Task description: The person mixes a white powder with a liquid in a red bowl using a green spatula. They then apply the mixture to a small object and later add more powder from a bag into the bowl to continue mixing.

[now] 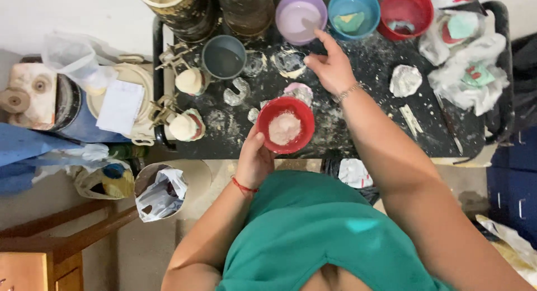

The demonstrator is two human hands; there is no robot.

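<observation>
Setting: dark, plaster-spattered worktop (386, 140) seen from above, a row of mixing bowls along its far edge.
Left hand: the left hand (254, 159) cups the near-left rim of the red bowl (286, 125), fingers wrapped under its wall, thumb at the edge.
Red bowl: sits at the worktop's near edge, upright, a mound of pale powder (284, 128) in its middle.
Right hand: the right hand (331, 67) is stretched away from the body, fingers loosely spread, holding nothing that can be made out; its fingertips lie just short of the lilac bowl (301, 16).
Key relation: lilac bowl lies ahead and slightly left of the right hand, blue bowl (353, 12) ahead and slightly right; the right hand is far nearer both.
Handle: a thin grey handle leans in the lilac bowl, slanting toward the fingers.
</observation>
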